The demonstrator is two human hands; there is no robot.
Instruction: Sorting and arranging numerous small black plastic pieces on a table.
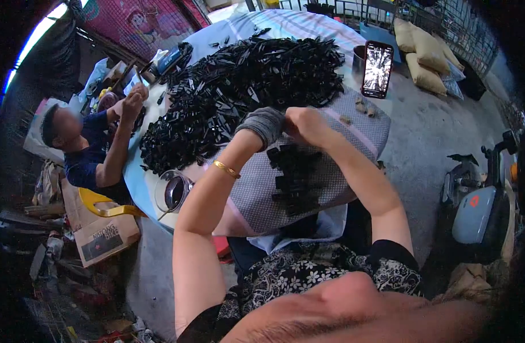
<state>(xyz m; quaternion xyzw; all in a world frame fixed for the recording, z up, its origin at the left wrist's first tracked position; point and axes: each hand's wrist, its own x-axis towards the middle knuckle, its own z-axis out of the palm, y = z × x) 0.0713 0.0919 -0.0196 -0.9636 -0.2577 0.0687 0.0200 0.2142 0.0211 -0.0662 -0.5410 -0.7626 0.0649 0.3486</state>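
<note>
Spreading over the far and left parts of the table, a broad heap of glossy, thin, black elongated pieces (239, 86) lies loose, its near edge just beyond the hands. Nearer, below the hands, a compact block of closely set black pieces (297, 180) rests on a grey checked cloth with pale pink bands (248, 194).

The left hand (262, 124), covered in a grey knitted glove, and the bare right hand (303, 124) meet between heap and block. The right hand's fingers are curled inward; the left's are hidden, so how far it is open, and what either hand holds, I cannot tell. A gold bracelet (225, 169) circles the left forearm near the wrist.

Left of that forearm stands a clear glass bowl with dark contents (174, 191). Toward the right, small brown lumps (362, 107) sit on the cloth, and beyond them a black-framed phone with a lit screen (378, 70) stands upright. A co-worker in a dark blue shirt (88, 163) sits at the far left, both hands raised together. Plump tan sacks (428, 54) lie on the floor at the far right.
</note>
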